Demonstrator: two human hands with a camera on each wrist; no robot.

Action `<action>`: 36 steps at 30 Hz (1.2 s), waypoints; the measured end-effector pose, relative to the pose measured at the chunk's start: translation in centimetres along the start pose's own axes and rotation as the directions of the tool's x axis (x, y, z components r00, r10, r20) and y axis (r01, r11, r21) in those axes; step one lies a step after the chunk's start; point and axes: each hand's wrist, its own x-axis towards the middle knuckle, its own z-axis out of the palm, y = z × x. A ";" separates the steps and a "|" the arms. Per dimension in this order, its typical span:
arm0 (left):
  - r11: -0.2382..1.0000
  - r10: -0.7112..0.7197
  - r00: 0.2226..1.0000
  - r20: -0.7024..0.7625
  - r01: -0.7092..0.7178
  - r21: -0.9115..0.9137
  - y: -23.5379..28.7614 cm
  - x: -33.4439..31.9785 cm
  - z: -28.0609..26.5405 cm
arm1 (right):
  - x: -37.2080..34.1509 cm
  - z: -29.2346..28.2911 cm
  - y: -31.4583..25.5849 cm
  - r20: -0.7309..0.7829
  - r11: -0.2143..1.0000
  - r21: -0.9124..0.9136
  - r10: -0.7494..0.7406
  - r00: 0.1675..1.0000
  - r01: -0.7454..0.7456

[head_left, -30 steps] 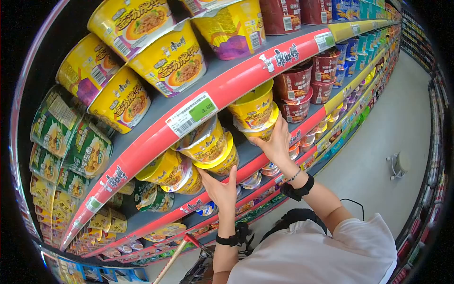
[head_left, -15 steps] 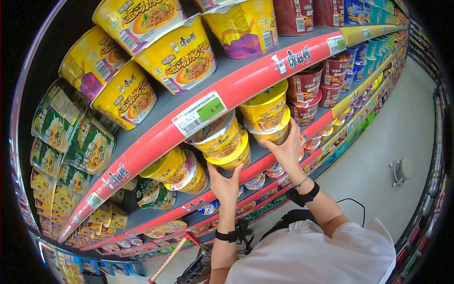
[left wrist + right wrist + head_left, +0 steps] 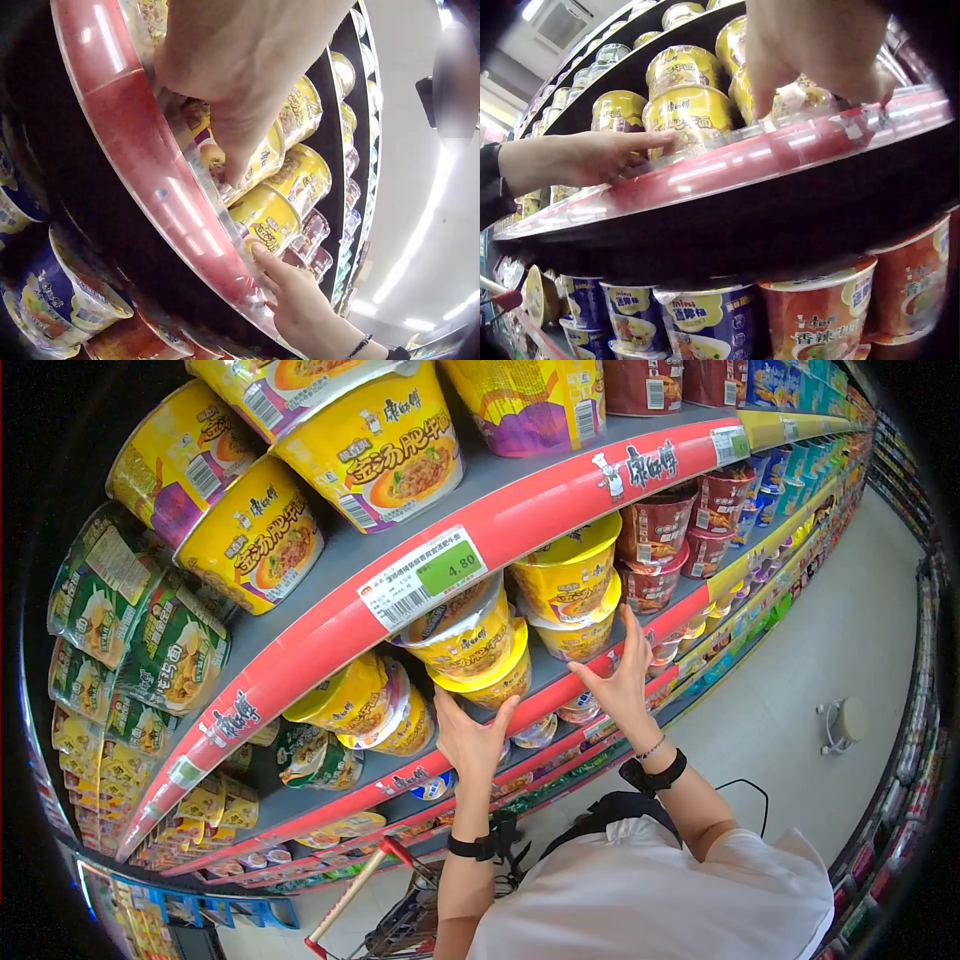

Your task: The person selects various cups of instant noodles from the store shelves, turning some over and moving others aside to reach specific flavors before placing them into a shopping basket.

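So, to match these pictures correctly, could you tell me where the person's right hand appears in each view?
Head: the right hand, right of centre, near mid-height.
Left wrist: the right hand, low, right of centre.
Right wrist: the right hand, at top, right of centre, cut by the upper edge.
Shared landmark: the red strip edging the shelf beside both hands.

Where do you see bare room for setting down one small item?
A narrow patch of the lower shelf, between the middle yellow stack and the right yellow stack; also the aisle floor beside the stool. The upper shelf is crowded: large yellow bowls stand close together.
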 end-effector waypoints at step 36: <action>0.998 0.063 0.797 -0.601 -0.058 0.027 -2.7 -3.1 -3.3 | -0.4 0.3 -0.9 -0.002 0.982 0.186 -0.044 0.999 0.043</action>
